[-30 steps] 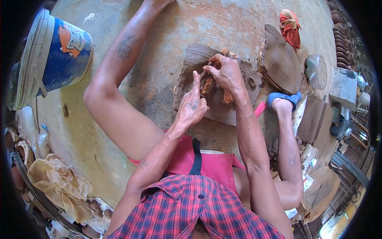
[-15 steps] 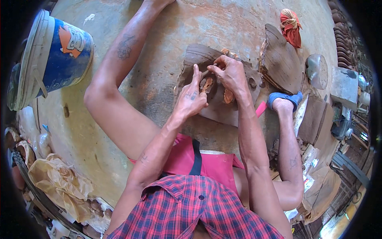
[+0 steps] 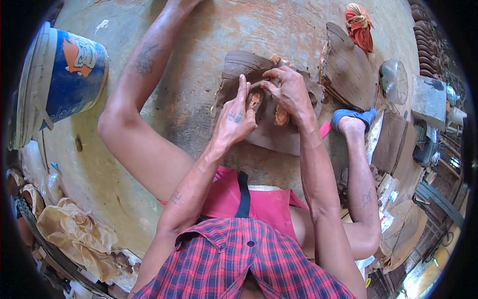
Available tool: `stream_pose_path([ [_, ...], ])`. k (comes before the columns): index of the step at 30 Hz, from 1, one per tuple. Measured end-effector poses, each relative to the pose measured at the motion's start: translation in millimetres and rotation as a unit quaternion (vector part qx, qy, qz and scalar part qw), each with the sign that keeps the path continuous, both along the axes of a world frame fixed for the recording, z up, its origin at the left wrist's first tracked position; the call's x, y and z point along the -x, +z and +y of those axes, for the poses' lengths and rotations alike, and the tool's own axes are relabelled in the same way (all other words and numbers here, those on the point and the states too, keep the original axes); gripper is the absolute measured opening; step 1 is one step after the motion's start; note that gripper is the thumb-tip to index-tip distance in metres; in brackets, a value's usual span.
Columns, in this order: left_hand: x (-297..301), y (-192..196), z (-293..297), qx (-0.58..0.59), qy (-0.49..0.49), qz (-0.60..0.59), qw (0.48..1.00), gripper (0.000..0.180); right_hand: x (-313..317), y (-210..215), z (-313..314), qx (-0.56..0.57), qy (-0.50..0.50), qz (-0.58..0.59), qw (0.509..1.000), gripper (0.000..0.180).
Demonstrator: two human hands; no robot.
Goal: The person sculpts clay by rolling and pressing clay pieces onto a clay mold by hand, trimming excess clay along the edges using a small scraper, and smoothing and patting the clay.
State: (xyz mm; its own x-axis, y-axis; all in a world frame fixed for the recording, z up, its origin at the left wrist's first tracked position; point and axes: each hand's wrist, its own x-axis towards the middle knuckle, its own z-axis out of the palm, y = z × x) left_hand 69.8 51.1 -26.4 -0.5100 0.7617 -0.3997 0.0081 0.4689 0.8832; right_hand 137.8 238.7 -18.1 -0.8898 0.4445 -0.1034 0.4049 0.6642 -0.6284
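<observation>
Your right hand (image 3: pixel 289 94) pinches thumb and forefinger together on what looks like a thin clay roll (image 3: pixel 257 85), while your left hand (image 3: pixel 234 117) stays ungripped just left, forefinger straight, probably to steady the roll. The dark clay slab (image 3: pixel 274 138) lies on the floor (image 3: pixel 179 119) between your legs (orange-brown lumps (image 3: pixel 282 115) show on it), likely so both hands reach it comfortably.

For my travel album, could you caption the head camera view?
Left hand and right hand close together over a brown clay slab, a blue bucket off to the left.
</observation>
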Motion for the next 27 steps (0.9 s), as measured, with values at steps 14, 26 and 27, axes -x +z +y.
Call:
stream_pose_path([
  [14, 8.0, -16.8, 8.4, -0.043, 0.011, 0.091, 0.995, 0.089, -3.9, -7.9, -2.7, -0.034, 0.005, -0.012, 0.999, 0.022],
  [26, 22.1, -13.7, 16.5, 0.004, -0.069, 0.169, 0.983, 0.083, -11.5, -2.3, -13.6, -0.134, 0.076, -0.023, 0.988, 0.025],
  [27, 24.3, -12.5, 20.3, 0.004, -0.066, 0.17, 0.983, 0.083, -12.7, -1.4, -15.3, -0.138, 0.068, -0.056, 0.986, 0.025],
])
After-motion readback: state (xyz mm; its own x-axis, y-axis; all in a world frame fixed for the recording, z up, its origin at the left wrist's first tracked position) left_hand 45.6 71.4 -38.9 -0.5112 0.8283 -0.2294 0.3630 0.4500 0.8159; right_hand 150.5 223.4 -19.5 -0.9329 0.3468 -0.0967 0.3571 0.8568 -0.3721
